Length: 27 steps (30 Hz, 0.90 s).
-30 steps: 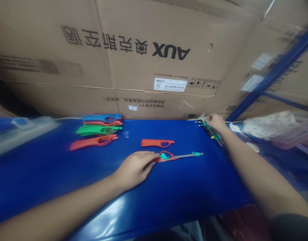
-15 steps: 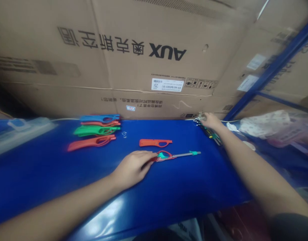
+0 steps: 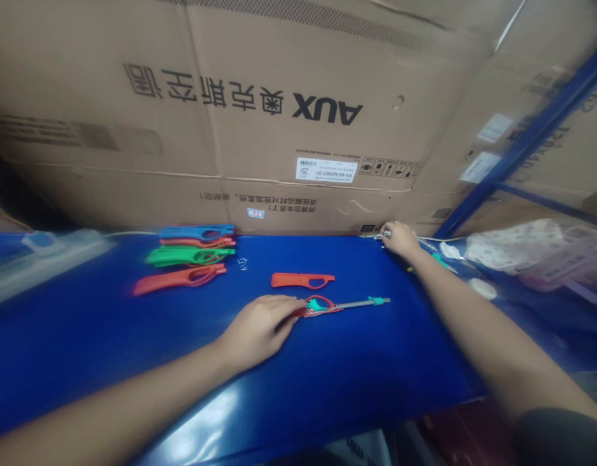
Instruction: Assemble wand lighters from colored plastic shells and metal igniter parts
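My left hand point(image 3: 260, 327) lies on the blue table point(image 3: 85, 343), its fingers resting on the handle end of a half-built red lighter point(image 3: 338, 304) with a teal trigger and a metal tube. A loose red shell half point(image 3: 302, 280) lies just behind it. My right hand point(image 3: 399, 238) reaches to the table's far right edge, its fingers curled over small metal parts point(image 3: 383, 234) by the cardboard box; what they pinch is too small to name.
A pile of blue, green and red lighter shells point(image 3: 191, 249) sits at the back left. Tiny white springs point(image 3: 243, 263) lie beside it. Large cardboard boxes point(image 3: 279, 110) wall the back. A clear plastic bag point(image 3: 531, 252) and a blue rack post point(image 3: 522, 142) stand on the right.
My right hand has slid a little left and back along the table's far edge, off the green-handled tools it covered. My left hand has stayed on the lighter.
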Each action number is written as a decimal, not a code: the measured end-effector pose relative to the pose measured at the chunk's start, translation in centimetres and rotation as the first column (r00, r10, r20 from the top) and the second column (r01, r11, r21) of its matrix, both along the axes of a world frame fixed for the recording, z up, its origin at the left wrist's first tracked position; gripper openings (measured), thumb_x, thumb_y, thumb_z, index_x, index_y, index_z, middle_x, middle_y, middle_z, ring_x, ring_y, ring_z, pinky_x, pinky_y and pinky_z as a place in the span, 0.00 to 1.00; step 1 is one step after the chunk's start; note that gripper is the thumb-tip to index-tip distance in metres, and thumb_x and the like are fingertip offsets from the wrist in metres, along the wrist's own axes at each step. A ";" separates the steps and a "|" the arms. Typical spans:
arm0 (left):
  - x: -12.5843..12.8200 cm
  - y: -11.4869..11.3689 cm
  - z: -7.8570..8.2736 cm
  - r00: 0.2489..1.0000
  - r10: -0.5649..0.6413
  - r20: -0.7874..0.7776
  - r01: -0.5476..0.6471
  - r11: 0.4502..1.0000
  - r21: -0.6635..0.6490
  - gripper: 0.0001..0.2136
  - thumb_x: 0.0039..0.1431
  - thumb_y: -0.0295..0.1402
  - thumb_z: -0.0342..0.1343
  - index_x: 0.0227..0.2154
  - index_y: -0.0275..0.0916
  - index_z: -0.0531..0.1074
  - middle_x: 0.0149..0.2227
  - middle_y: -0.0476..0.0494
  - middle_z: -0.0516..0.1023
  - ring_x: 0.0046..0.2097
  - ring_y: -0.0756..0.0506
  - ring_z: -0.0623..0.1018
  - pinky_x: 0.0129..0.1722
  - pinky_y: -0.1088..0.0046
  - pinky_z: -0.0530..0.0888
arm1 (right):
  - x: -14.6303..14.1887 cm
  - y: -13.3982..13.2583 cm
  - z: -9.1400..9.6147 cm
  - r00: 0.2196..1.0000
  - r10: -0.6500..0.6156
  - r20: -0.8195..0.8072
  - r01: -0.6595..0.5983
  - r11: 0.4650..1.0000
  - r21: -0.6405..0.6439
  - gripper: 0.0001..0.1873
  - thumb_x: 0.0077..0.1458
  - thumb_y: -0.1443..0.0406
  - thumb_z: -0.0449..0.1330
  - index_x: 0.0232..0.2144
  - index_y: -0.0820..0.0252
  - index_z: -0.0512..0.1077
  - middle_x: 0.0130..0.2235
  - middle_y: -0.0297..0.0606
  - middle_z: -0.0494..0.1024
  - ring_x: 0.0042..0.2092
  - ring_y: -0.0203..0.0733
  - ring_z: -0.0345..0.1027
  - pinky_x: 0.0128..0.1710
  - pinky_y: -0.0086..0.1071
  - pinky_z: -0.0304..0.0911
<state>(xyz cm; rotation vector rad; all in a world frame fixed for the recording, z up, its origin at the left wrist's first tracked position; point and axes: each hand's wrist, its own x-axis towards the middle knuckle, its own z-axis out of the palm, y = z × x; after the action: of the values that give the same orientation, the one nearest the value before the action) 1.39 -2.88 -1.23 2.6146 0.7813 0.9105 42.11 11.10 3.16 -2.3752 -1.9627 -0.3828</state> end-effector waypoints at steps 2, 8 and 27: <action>0.0 0.0 0.0 1.000 0.003 -0.002 -0.003 1.000 -0.002 0.13 0.68 0.29 0.52 0.52 0.41 0.73 0.49 0.43 0.82 0.49 0.42 0.82 0.50 0.61 0.79 | -0.6 -0.3 0.1 0.998 0.048 0.031 -0.049 0.999 0.014 0.19 0.65 0.58 0.59 0.54 0.60 0.70 0.55 0.44 0.73 0.51 0.46 0.71 0.50 0.46 0.71; -0.1 0.1 -0.1 1.000 0.002 -0.008 -0.002 1.000 -0.004 0.13 0.68 0.29 0.52 0.53 0.41 0.73 0.49 0.43 0.82 0.49 0.42 0.82 0.50 0.60 0.79 | -2.0 -0.6 -0.4 0.976 0.213 0.052 -0.214 0.977 -0.003 0.19 0.65 0.58 0.60 0.55 0.60 0.69 0.55 0.44 0.73 0.51 0.46 0.71 0.50 0.46 0.71; 0.1 0.0 1.0 0.999 -0.015 0.034 0.017 0.998 -0.066 0.16 0.62 0.25 0.53 0.51 0.40 0.75 0.46 0.41 0.82 0.49 0.42 0.80 0.49 0.63 0.78 | -5.5 -4.1 -0.3 0.949 0.313 -0.043 -0.314 0.949 -0.018 0.17 0.65 0.59 0.59 0.53 0.60 0.71 0.54 0.44 0.73 0.51 0.46 0.71 0.50 0.46 0.70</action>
<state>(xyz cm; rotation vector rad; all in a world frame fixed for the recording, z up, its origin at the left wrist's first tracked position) 1.46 -2.89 -0.28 2.5382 0.7681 0.9060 36.59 7.00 2.84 -2.0126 -2.2863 -0.2940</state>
